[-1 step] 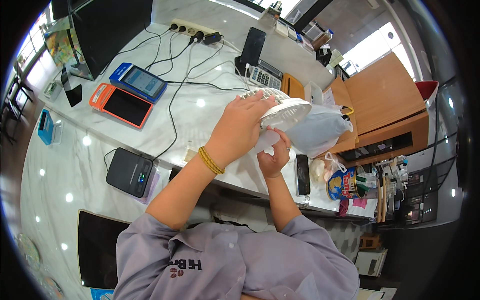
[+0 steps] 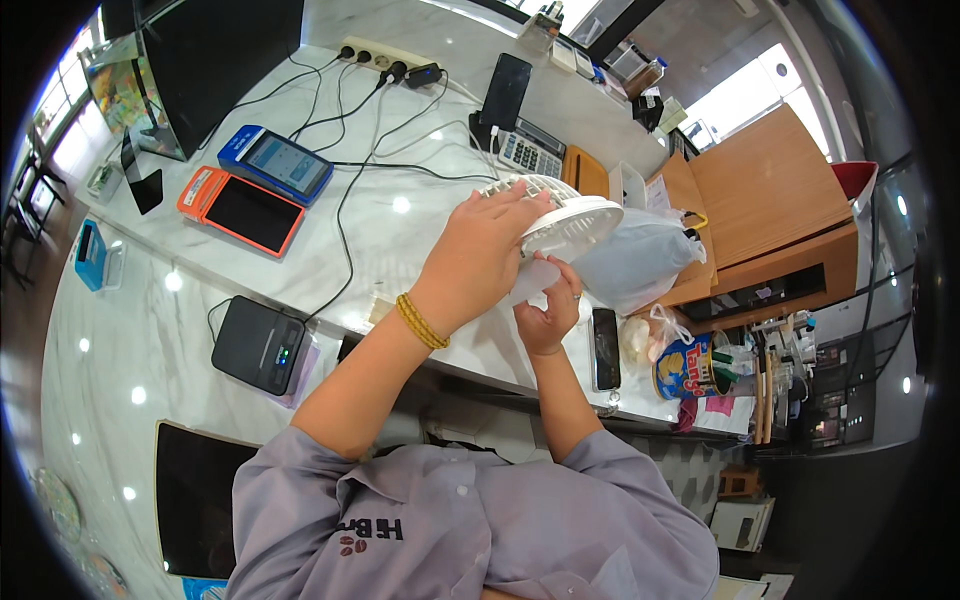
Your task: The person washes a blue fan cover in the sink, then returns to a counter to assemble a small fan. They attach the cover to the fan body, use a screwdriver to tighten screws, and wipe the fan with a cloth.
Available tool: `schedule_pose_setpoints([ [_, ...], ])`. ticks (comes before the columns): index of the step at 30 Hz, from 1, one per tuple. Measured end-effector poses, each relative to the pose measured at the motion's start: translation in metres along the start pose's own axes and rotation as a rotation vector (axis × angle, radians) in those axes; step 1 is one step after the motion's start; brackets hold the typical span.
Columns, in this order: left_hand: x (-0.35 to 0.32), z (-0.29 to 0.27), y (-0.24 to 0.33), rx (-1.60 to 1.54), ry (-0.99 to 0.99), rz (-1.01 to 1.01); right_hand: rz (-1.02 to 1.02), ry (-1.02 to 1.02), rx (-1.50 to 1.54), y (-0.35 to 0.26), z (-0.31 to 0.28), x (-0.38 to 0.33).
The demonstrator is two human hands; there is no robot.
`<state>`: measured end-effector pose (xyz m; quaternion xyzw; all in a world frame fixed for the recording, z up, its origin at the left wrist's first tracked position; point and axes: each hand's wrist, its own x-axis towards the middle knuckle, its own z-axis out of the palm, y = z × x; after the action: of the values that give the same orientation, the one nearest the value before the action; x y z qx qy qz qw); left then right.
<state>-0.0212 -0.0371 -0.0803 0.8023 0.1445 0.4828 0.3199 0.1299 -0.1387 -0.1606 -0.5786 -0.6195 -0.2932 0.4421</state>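
Observation:
A small white fan (image 2: 572, 222) with a round slatted guard is held tilted above the marble counter. My left hand (image 2: 480, 250), a yellow bracelet at its wrist, is wrapped over the slatted back of the guard. Just below the rim, my right hand (image 2: 548, 318) has its thumb and fingers closed on a pale, smooth, rounded flat piece (image 2: 536, 282). Whether that piece joins the fan or is separate, I cannot tell. A ring shows on a right finger. The left fingertips are partly lost behind the guard.
Blue (image 2: 275, 165) and orange (image 2: 243, 212) card terminals stand at the left, near a black box-shaped device (image 2: 258, 345). Cables cross the marble counter (image 2: 400, 240). To the right are a plastic bag (image 2: 640, 255), a phone (image 2: 606, 350), a blue tin (image 2: 685, 368) and an open cardboard box (image 2: 770, 190).

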Motion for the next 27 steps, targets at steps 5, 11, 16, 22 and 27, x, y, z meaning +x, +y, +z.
schedule_pose_setpoints([
  [5, 0.000, -0.001, 0.000, 0.021, -0.010, -0.021, -0.007, 0.001, -0.053, 0.000, -0.001, 0.001],
  [11, 0.001, -0.003, 0.000, 0.032, -0.006, -0.014, -0.010, 0.002, -0.056, 0.001, 0.000, 0.002],
  [16, 0.001, -0.002, 0.001, 0.019, -0.016, -0.018, -0.039, -0.023, -0.032, 0.006, -0.002, -0.001],
  [22, 0.001, -0.001, 0.004, 0.025, 0.007, -0.007, 0.111, -0.115, 0.044, -0.008, -0.011, 0.015],
  [27, 0.002, 0.001, 0.001, 0.029, 0.010, 0.002, 0.115, -0.161, 0.066, -0.007, -0.011, 0.023],
])
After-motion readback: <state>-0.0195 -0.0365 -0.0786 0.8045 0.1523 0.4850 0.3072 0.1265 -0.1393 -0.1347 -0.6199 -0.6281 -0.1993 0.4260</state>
